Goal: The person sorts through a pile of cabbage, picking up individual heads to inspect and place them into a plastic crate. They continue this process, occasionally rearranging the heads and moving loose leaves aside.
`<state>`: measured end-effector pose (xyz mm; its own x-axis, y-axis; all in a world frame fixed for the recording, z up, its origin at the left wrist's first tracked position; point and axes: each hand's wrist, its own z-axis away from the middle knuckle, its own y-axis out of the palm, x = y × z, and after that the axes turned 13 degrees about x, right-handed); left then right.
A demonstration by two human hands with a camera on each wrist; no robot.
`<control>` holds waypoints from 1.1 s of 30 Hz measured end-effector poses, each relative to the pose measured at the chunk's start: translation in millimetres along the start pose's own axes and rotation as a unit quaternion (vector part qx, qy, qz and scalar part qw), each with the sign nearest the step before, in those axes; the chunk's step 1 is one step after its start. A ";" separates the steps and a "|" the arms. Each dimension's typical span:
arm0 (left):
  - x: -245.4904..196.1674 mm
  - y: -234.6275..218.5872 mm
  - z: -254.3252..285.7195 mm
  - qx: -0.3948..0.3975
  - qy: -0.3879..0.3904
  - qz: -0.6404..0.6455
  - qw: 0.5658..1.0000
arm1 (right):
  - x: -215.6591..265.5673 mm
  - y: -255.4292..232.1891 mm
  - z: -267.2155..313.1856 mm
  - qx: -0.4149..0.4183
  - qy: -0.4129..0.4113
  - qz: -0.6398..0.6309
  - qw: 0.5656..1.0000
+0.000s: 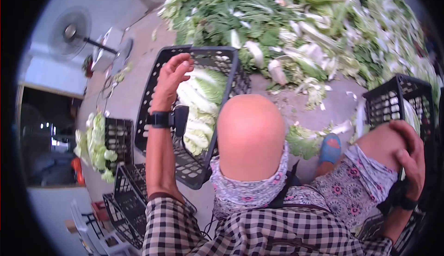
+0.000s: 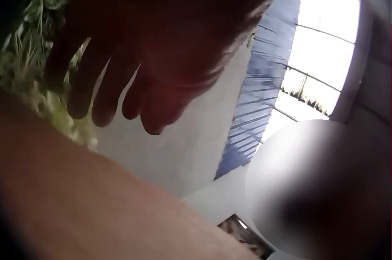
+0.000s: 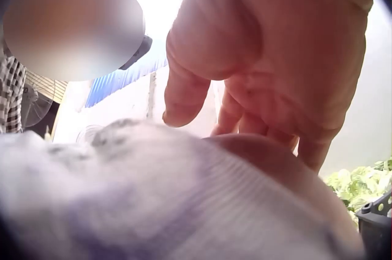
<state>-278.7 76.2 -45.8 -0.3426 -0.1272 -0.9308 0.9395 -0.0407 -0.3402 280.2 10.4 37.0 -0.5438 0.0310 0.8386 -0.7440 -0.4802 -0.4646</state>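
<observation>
My left hand point(image 1: 171, 80) hangs over the black plastic crate point(image 1: 239, 73) in front of me, with nothing in it. Its fingers are loosely bent in the head view, and the left wrist view shows the same hand point(image 2: 165, 39) with fingers apart. Napa cabbages point(image 1: 201, 89), pale green and white, lie in that crate beside the hand. On the right, my right hand point(image 1: 412, 156) rests on the bare knee below the patterned shorts point(image 1: 347, 182). From the right wrist view, this hand point(image 3: 275, 58) is loosely spread on the leg and holds nothing.
A large heap of cabbage leaves point(image 1: 277, 20) covers the floor ahead. Another black crate point(image 1: 400, 87) with cabbage stands at the right. At the left are a crate point(image 1: 119, 138) beside more cabbages point(image 1: 95, 140), stacked crates point(image 1: 132, 186) and a standing fan point(image 1: 70, 32).
</observation>
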 end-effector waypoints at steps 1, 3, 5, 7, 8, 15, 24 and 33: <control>24.3 -15.8 5.2 -0.040 -0.050 0.022 0.998 | -2.2 0.0 0.9 -0.004 0.002 -0.013 1.000; 65.1 -39.8 18.5 -0.109 -0.139 0.075 0.981 | -3.2 0.4 1.3 -0.003 0.009 -0.027 1.000; 105.4 -58.9 31.8 -0.147 -0.189 0.131 0.962 | -2.5 0.8 0.8 0.012 0.017 -0.031 0.999; 146.2 -72.3 39.7 -0.189 -0.238 0.179 0.936 | -6.0 -1.6 1.1 0.014 0.008 -0.020 1.000; 159.1 -76.5 41.9 -0.211 -0.266 0.198 0.920 | -6.9 -0.7 1.2 0.013 0.004 -0.016 1.000; 206.0 -57.8 20.1 -0.246 -0.332 0.111 0.904 | 14.6 15.0 -2.6 -0.023 0.028 -0.094 0.995; 293.8 -41.7 -32.1 -0.349 -0.132 0.206 0.905 | -8.6 -2.3 -1.8 -0.004 0.092 -0.100 0.991; 261.2 -16.3 -10.7 -0.397 -0.110 0.358 0.838 | 5.4 5.8 -11.3 -0.025 0.099 -0.104 0.989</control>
<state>-383.6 54.3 -284.8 0.3991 -0.0209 -0.9167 0.5748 0.7846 0.2323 268.5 17.6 35.6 -0.4388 0.2977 0.8478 -0.8635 -0.4009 -0.3061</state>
